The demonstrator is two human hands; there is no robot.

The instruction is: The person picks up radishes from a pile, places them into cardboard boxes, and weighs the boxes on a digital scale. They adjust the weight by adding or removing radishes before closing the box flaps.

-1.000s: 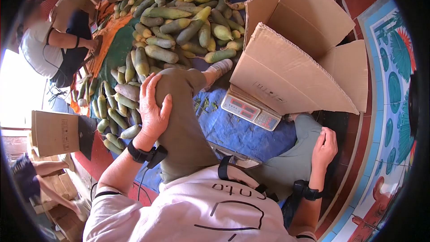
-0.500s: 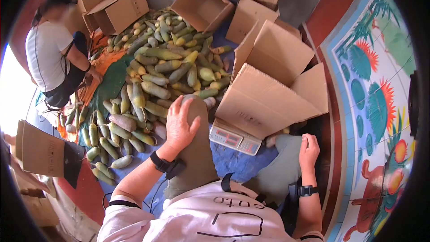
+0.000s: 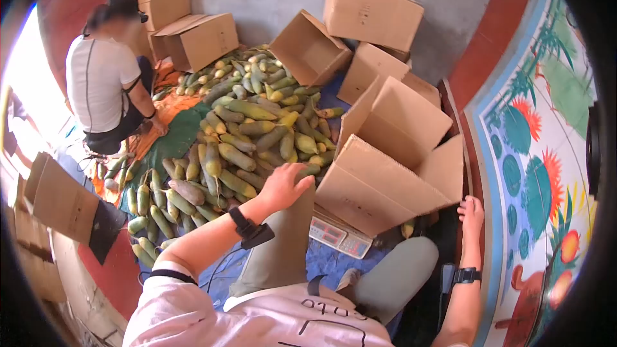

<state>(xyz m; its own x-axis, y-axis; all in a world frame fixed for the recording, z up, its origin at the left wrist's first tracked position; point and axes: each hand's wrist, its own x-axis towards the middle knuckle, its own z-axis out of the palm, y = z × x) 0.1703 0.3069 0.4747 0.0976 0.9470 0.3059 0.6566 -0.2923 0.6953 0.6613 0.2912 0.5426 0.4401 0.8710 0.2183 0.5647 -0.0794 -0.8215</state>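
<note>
My left hand (image 3: 285,187) lies at my raised left knee, empty, with its thumb spread from the fingers. Out to the right, my right hand (image 3: 471,213) is raised with loosely bent fingers and nothing visible in it. It is near the lower right corner of an open cardboard box (image 3: 379,189) and the dark red wall edging. This box sits tilted, flaps up, on a white digital scale (image 3: 339,236). Beyond my left hand spreads a large pile of green and yellowish radish-like vegetables (image 3: 238,154).
A person in a white shirt (image 3: 99,90) crouches at the far left beside the pile. More cardboard boxes (image 3: 373,13) stand along the grey wall. Another open box (image 3: 61,199) is at the left. A blue sheet (image 3: 222,276) covers the floor; a painted tile wall (image 3: 514,128) runs along the right.
The view has shifted, so the pile and boxes sit lower. My left hand has slid toward the knee's far side. My right hand has left my right leg and moved outward to the right.
</note>
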